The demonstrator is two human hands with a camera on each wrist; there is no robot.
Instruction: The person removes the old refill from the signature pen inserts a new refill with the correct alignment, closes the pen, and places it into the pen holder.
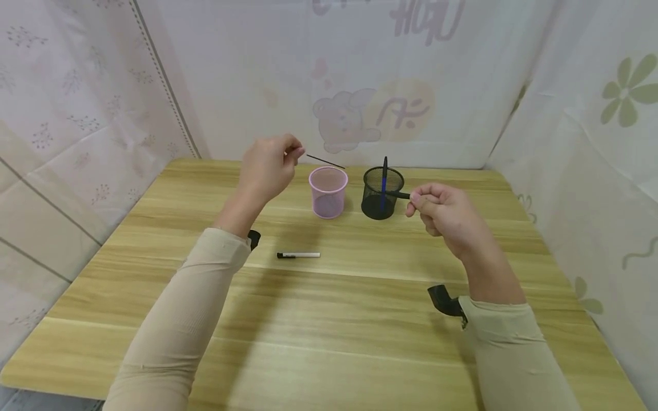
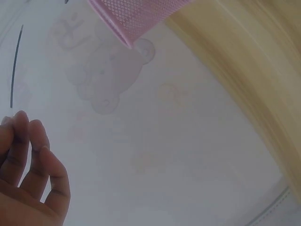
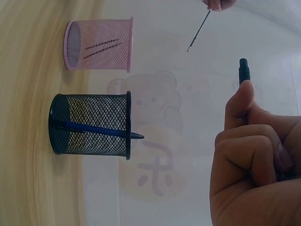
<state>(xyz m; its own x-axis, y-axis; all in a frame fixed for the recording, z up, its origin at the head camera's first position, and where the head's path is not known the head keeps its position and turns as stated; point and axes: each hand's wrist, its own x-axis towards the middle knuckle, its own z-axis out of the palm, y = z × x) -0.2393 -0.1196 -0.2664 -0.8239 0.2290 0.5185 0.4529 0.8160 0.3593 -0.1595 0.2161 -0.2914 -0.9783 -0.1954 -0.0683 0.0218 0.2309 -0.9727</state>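
Note:
My left hand point(image 1: 267, 165) pinches the end of a thin dark pen refill point(image 1: 326, 161) between thumb and fingertips. The refill slants over the rim of a pink mesh cup point(image 1: 328, 200), its far end tipped down to the right. My right hand point(image 1: 444, 217) grips a black pen barrel point(image 3: 243, 70), whose ridged, stepped end sticks out past the thumb; the rest is hidden in the palm. From the head view the barrel overlaps the rim of a black mesh cup point(image 1: 367, 206). A blue pen point(image 3: 94, 128) with a black tip stands inside that cup.
A white pen with a black end point(image 1: 300, 255) lies on the wooden table point(image 1: 329, 319) in front of the cups. Two thin dark lines point(image 3: 102, 46) show through the pink mesh. Printed curtains point(image 1: 247, 68) hang behind and beside the table.

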